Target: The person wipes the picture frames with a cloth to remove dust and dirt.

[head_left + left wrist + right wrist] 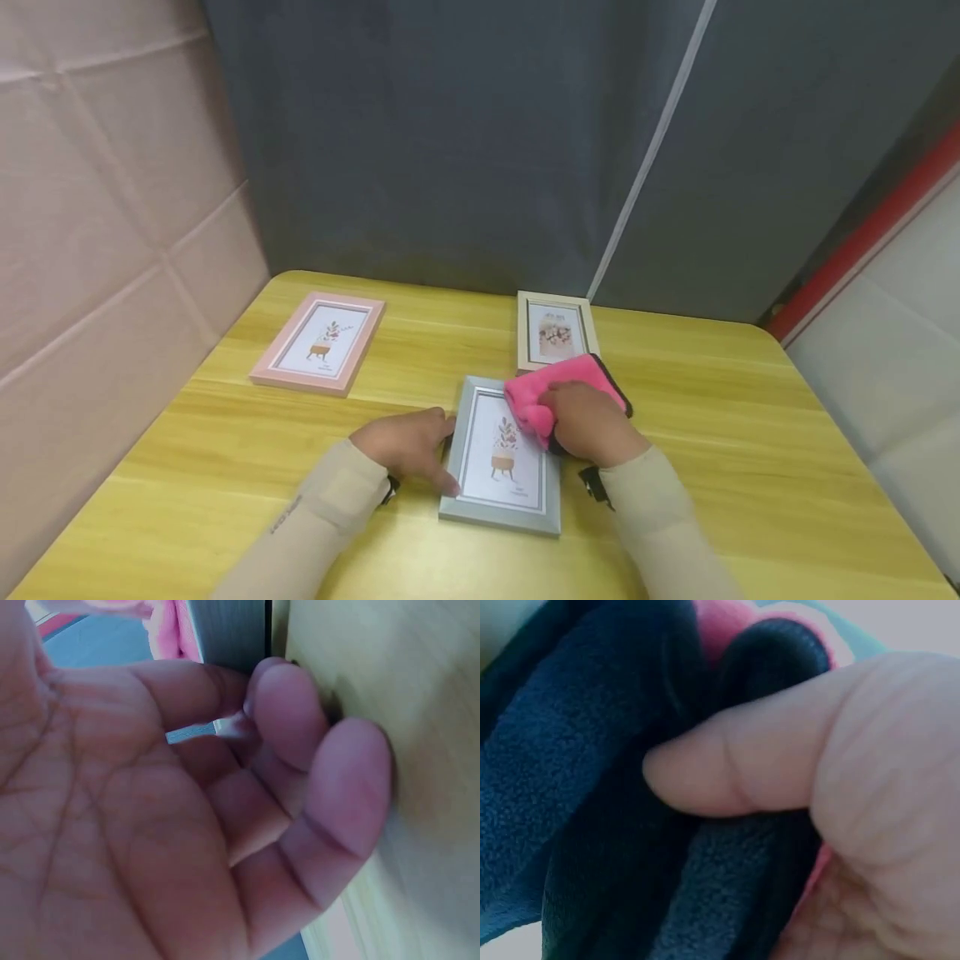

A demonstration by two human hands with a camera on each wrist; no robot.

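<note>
A light grey-blue picture frame (498, 515) with a potted-plant print lies face up near the table's front. At its left edge is my left hand (408, 442), gripping it with the thumb over the front rim. The left wrist view shows curled fingers (349, 787) beside the frame's edge (232, 634), low against the tabletop. My right hand (588, 421) holds a folded cloth (562, 379), pink on one side and dark grey on the other, on the frame's upper right. In the right wrist view, the thumb presses into the cloth's dark side (547, 750).
A pink picture frame (341, 387) lies at the back left of the yellow wood-grain table (225, 467). Behind the cloth is a cream picture frame (522, 333), its lower part partly covered. A dark grey partition (450, 150) stands along the back edge.
</note>
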